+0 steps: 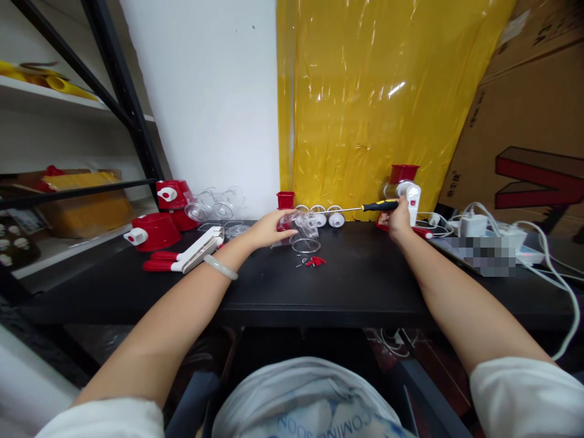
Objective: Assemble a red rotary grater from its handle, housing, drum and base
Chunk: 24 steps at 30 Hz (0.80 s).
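My left hand is closed around a clear plastic part with some red on it, above the black table. My right hand grips a screwdriver by its black and yellow handle. The long metal shaft points left, with its tip at or near the clear part; contact cannot be made out. Just beyond my right hand stands a white device with a red switch. A small red piece and several tiny metal bits lie below the clear part. Round white pieces are lined up behind the shaft.
Red housings with white knobs, clear cups and a white piece with red handles occupy the left side. Red cups stand at the back. Chargers with white cables crowd the right, beside a large cardboard box.
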{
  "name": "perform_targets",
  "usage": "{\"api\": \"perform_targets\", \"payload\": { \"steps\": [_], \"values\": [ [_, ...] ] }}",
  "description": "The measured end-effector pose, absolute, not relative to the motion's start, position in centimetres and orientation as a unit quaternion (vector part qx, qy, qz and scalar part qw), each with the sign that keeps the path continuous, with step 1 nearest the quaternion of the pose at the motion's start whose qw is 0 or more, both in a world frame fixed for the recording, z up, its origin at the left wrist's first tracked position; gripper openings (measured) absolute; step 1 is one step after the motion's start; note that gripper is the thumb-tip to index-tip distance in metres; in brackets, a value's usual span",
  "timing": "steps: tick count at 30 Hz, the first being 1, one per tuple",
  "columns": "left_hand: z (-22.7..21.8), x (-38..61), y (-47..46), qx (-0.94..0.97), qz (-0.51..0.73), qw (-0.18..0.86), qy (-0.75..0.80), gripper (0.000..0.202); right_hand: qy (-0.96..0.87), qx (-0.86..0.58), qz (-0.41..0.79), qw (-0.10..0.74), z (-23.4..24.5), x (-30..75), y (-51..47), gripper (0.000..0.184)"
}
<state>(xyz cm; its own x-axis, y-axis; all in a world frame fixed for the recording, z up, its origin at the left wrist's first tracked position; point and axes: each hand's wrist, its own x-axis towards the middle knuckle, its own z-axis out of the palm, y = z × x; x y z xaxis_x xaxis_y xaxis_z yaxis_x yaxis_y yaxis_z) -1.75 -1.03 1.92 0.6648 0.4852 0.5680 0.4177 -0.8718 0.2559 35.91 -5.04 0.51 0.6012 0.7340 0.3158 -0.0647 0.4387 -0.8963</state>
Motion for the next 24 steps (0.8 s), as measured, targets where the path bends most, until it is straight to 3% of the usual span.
{"api": "perform_targets", "payload": {
  "steps": [7,15,19,24],
  "values": [
    [1.93,-1.74,-1.01,0.913,0.323,0.051,0.244,0.062,-0.344,-0.440,0.285,0.779,0.63,35.78,-5.17,0.024],
    [1.92,-1.77,-0.99,0.913,0.322,0.055,0.243,0.061,-0.366,-0.458,0.241,0.773,0.22,36.20,-4.67,0.019],
    [1.91,-1.77,-0.96,0.912,0.324,0.054,0.246,0.062,-0.384,-0.464,0.216,0.768,0.02,36.51,-4.37,0.020],
    [1.84,-1.76,-0.83,0.912,0.326,0.046,0.244,0.063,-0.392,-0.490,0.182,0.757,0.00,36.58,-4.43,0.035]
  ]
}}
